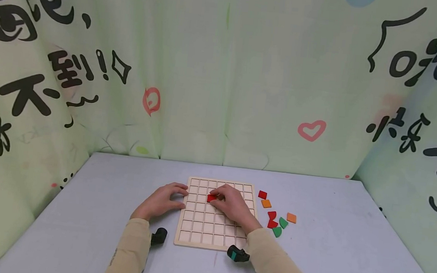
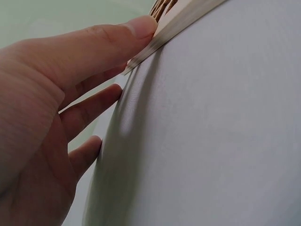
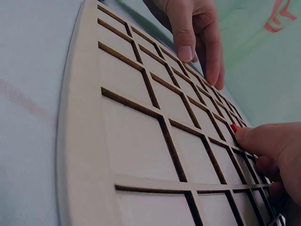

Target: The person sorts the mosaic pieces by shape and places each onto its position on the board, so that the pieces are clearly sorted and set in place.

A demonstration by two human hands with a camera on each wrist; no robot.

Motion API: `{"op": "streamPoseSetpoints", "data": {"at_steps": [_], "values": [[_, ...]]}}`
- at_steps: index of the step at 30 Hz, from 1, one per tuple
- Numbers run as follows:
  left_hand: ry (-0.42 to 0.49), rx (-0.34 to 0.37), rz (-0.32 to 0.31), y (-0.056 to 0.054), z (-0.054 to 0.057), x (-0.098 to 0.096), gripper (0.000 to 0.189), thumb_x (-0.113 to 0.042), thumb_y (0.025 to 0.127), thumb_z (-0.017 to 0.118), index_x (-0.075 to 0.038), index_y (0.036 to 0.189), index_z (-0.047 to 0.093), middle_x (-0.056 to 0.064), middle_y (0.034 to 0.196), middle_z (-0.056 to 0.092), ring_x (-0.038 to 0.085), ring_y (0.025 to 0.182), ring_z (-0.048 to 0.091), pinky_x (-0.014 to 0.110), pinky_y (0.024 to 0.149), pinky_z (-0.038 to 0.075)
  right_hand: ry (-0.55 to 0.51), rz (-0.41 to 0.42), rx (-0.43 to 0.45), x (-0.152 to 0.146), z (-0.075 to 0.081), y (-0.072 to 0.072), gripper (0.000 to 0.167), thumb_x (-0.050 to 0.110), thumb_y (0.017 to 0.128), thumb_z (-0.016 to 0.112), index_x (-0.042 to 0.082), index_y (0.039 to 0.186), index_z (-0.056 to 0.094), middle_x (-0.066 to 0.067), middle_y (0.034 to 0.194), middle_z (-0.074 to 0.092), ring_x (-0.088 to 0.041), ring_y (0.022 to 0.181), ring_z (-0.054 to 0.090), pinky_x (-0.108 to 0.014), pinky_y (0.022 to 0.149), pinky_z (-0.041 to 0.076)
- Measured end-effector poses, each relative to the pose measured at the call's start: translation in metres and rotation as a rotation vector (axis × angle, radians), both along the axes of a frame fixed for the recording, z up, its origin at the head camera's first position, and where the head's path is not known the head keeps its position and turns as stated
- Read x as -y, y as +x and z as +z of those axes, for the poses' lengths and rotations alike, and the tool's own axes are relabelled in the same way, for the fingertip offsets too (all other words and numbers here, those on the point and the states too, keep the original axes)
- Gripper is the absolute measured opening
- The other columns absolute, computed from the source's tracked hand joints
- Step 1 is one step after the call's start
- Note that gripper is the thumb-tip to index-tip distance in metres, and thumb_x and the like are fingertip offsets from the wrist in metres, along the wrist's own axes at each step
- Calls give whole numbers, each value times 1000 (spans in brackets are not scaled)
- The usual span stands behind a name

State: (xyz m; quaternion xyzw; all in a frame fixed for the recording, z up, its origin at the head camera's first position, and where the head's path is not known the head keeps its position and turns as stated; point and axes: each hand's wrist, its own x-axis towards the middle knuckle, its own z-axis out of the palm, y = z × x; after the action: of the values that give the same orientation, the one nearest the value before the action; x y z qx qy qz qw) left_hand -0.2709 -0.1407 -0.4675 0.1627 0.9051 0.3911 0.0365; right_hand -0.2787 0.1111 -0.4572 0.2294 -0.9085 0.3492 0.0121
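A wooden grid board (image 1: 197, 225) lies flat on the table, its surface divided into square cells. On its left edge rests my left hand (image 1: 164, 200), thumb and fingertips touching the frame with the fingers spread. My right hand (image 1: 232, 202) is over the upper middle of the board and pinches a red tile (image 1: 211, 198) at a cell. In the right wrist view only a small corner of that red tile (image 3: 234, 127) shows by the thumb, so whether it sits fully in the cell is hidden. The left thumb (image 2: 143, 28) meets the board's rim in the left wrist view.
Right of the board lie loose tiles: a red square (image 1: 262, 194), an orange square (image 1: 266, 203), another orange square (image 1: 291, 218), red pieces (image 1: 272, 224) and green pieces with a curved side (image 1: 277, 232). A printed curtain (image 1: 223, 76) stands behind the white table (image 1: 91, 212).
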Motion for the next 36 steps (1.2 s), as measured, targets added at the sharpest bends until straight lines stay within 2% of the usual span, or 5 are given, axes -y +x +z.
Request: {"op": "streamPoseSetpoints", "data": {"at_steps": [8, 17, 36], "values": [[-10, 18, 10, 1, 1, -1, 37, -14, 82, 80, -7, 116, 70, 2, 137, 55, 27, 135, 43, 45, 113, 35, 2, -20, -5, -2, -1, 0, 22, 13, 89, 72, 7, 110, 72, -1, 101, 65, -13, 84, 55, -30, 77, 52], [-8, 1, 7, 2, 3, -1, 35, -13, 82, 79, -7, 116, 71, 2, 137, 55, 28, 134, 43, 46, 112, 35, -12, -44, 11, -1, -1, 1, 18, 12, 89, 71, 9, 107, 73, 1, 99, 64, -13, 84, 53, -30, 77, 51], [-9, -6, 15, 2, 3, -2, 35, -14, 81, 80, -6, 114, 71, 3, 136, 56, 28, 133, 45, 46, 111, 36, -4, -36, -5, -1, -3, 0, 18, 12, 89, 71, 9, 106, 73, 1, 98, 64, -13, 83, 53, -30, 76, 51]]}}
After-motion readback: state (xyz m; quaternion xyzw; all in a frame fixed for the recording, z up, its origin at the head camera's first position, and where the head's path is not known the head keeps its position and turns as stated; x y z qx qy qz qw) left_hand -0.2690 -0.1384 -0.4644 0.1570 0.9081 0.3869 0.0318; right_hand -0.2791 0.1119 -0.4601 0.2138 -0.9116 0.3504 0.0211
